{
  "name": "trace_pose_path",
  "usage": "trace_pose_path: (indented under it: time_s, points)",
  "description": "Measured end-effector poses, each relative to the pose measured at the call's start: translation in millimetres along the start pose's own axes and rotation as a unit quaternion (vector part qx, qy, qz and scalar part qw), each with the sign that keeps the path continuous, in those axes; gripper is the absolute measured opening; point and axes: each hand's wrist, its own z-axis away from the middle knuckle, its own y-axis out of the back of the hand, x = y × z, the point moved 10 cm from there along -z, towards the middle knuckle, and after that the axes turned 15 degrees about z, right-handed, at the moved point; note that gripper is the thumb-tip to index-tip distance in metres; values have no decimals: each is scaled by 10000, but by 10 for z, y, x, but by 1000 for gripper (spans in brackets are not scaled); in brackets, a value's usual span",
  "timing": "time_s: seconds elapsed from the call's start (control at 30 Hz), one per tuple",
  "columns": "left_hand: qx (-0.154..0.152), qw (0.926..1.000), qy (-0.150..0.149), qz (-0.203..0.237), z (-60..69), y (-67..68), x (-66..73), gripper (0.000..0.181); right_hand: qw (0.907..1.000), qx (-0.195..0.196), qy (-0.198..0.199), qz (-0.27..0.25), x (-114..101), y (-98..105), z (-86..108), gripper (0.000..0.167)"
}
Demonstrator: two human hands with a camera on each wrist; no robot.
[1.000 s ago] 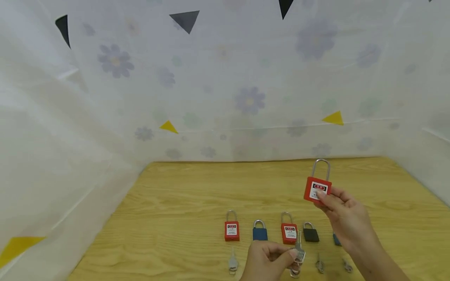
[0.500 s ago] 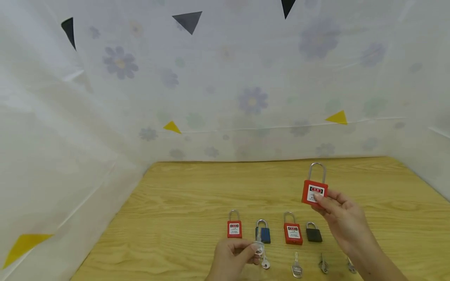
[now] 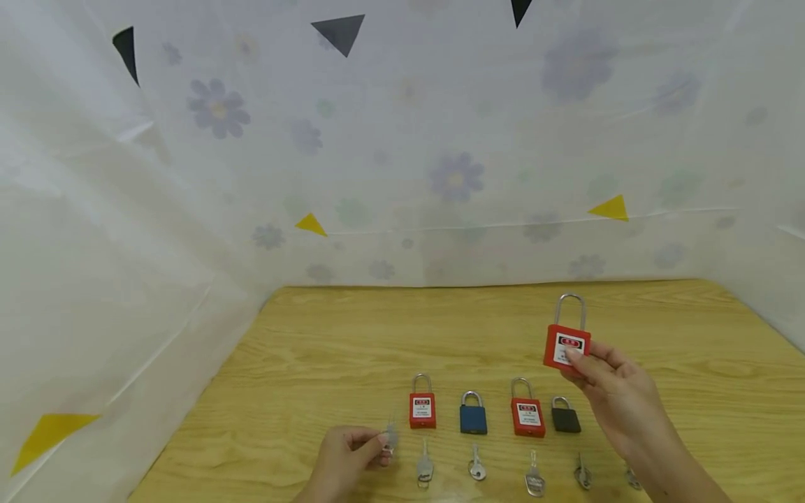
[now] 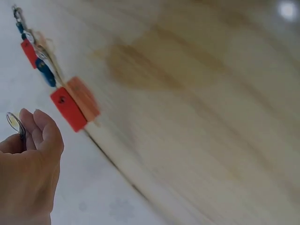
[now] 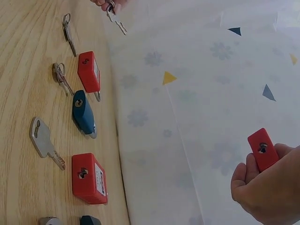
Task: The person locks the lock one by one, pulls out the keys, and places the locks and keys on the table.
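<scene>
My right hand [image 3: 619,391] holds a red padlock [image 3: 552,353] up above the table, thumb on its white label, the long shackle pointing upward. In the right wrist view the underside of that padlock [image 5: 264,161] shows its keyhole. My left hand [image 3: 346,457] pinches a silver key [image 3: 390,434] between thumb and fingers, left of the row of locks; its blade points up. A ring [image 4: 15,123] hangs from this key in the left wrist view. Nearest to the left hand are another red padlock [image 3: 422,412] and the key [image 3: 424,467] in front of it.
On the wooden table [image 3: 302,349] a blue padlock [image 3: 473,420], a red padlock [image 3: 527,419] and a black padlock [image 3: 566,420] continue the row. Keys lie before them: a ringed key [image 3: 477,471], a larger key [image 3: 534,483] and a small key [image 3: 583,476]. Behind hangs a patterned sheet [image 3: 377,140].
My left hand has moved left with the key, past the blue padlock and the leftmost red one. My right hand keeps hold of its padlock, nearly in place.
</scene>
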Motion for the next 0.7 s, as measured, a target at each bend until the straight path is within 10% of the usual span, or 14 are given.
trace_pose_path:
  time_s: [0.7]
  points:
    - [340,9912,702,-1072,-99,403,-170,14,9989,-67,300,-347,18,25,35,15]
